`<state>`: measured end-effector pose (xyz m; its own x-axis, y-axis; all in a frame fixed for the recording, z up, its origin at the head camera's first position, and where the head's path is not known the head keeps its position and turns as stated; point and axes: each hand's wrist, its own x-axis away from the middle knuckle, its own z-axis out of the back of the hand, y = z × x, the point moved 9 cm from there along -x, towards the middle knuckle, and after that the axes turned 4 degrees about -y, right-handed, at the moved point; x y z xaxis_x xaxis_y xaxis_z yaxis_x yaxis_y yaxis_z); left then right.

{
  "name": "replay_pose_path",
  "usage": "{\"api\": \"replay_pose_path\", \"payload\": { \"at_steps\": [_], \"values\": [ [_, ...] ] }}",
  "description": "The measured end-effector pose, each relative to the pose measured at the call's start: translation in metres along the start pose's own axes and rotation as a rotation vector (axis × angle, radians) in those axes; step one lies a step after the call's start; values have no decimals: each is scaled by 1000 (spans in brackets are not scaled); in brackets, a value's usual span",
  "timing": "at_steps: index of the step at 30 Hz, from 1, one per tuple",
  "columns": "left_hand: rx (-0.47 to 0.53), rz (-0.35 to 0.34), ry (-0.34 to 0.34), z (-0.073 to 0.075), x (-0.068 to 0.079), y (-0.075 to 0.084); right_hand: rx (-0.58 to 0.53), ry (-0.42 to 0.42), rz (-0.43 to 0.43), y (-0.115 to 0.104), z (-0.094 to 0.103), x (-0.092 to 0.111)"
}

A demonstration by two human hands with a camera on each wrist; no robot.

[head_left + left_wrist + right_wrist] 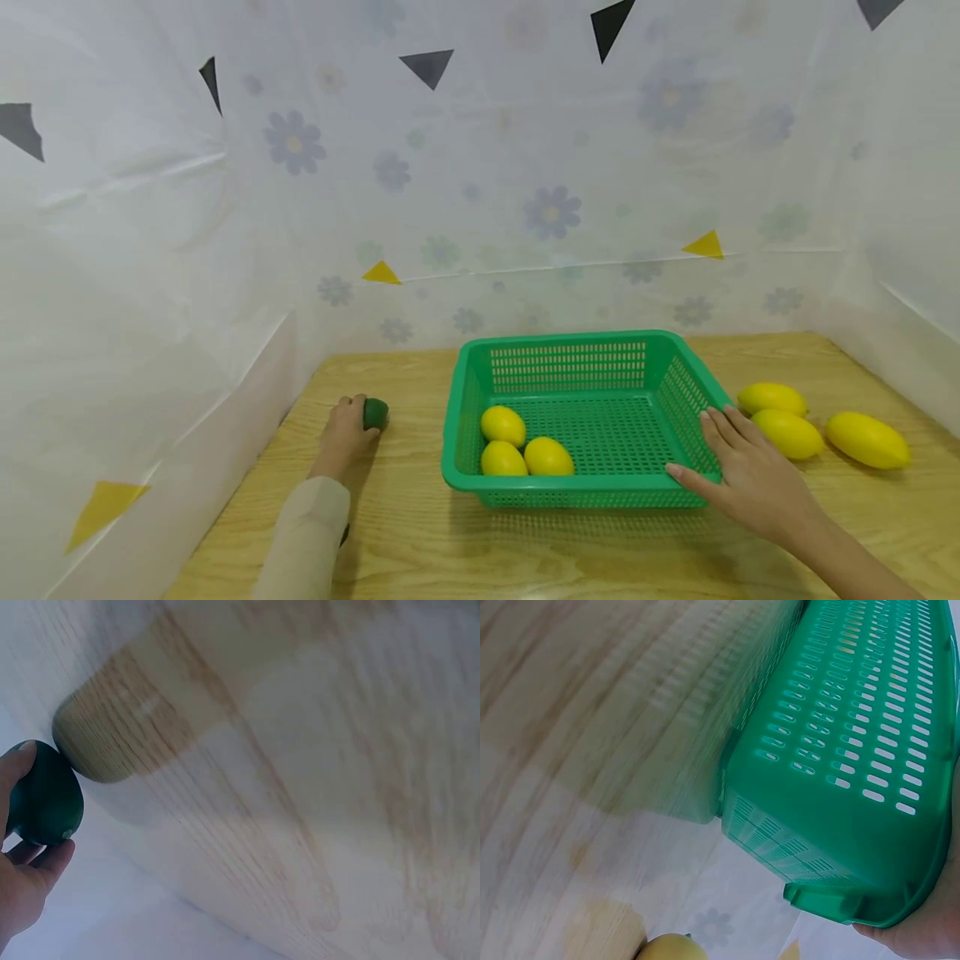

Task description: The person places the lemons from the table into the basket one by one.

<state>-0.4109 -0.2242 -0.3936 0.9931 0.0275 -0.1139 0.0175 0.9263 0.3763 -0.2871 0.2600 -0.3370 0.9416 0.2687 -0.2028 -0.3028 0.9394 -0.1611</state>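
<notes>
On the left of the head view, my left hand (347, 435) grips a dark green, rounded fruit (376, 413) low over the wooden table. The left wrist view shows the thumb and fingers around the same green fruit (49, 795). My right hand (757, 479) rests over the near right corner of a green plastic basket (577, 483), its fingers fairly straight across the rim and the thumb at the near edge. Three yellow lemons (548, 457) lie inside the basket at its left side.
Outside the basket, to the right, lie three more lemons (867, 440). A small dark object (345, 534) is mostly hidden by my left forearm. White patterned sheets (480, 167) wall the wooden table (408, 533) at the back and sides.
</notes>
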Motion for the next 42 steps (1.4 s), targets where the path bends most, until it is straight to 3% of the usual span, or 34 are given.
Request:
{"api": "replay_pose_path", "payload": {
  "at_steps": [19, 42],
  "values": [
    [33, -72, 4, 6, 8, 9, 11, 1, 2, -1, -1, 0],
    [49, -146, 41, 25, 21, 24, -13, -12, 3, 1, 0, 0]
  ]
}}
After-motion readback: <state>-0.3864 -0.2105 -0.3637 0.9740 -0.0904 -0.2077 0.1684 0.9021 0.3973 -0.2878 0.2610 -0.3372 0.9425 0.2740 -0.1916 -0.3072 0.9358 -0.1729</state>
